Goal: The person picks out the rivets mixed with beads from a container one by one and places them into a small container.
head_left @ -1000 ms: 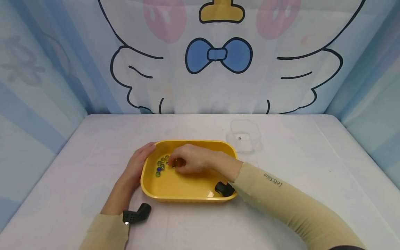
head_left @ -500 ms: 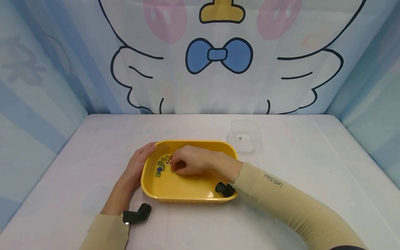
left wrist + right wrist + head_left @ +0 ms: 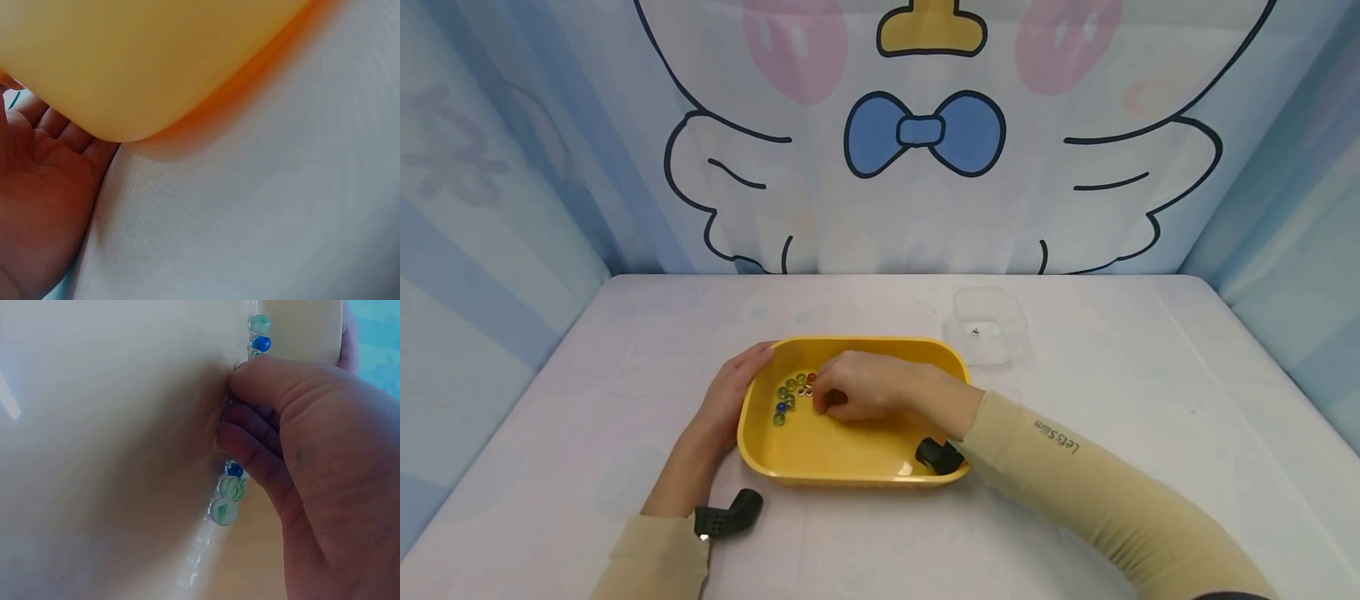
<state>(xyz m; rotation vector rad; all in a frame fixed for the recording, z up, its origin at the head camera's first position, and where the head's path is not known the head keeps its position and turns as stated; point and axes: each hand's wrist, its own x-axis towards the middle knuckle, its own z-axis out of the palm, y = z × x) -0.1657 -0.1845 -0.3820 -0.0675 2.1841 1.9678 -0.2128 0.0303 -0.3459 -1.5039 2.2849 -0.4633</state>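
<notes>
A yellow tray (image 3: 850, 454) stands on the table, and my left hand (image 3: 727, 400) holds its left side. The left wrist view has this palm (image 3: 44, 187) along the tray's outer wall, the fingers partly behind it. Inside, my right hand (image 3: 868, 385) reaches down to the floor of the tray with curled fingers. Just left of its fingertips lie several glass marbles, among them a blue marble (image 3: 781, 407), a red marble (image 3: 812, 377) and greenish ones. Green-streaked marbles (image 3: 225, 511) also show in the right wrist view. Whether a marble sits between thumb and fingers is hidden.
Behind the tray's right rear corner is a clear plastic box (image 3: 1000, 312) with a small shiny bit inside. A white cloth covers the table (image 3: 1112, 375), and a printed curtain (image 3: 925, 217) hangs at its back edge. Each wrist carries a black camera (image 3: 730, 512).
My right hand has shifted slightly right, staying low in the tray. The red marble and two whitish marbles by its fingertips have come into view. My left hand stays in place.
</notes>
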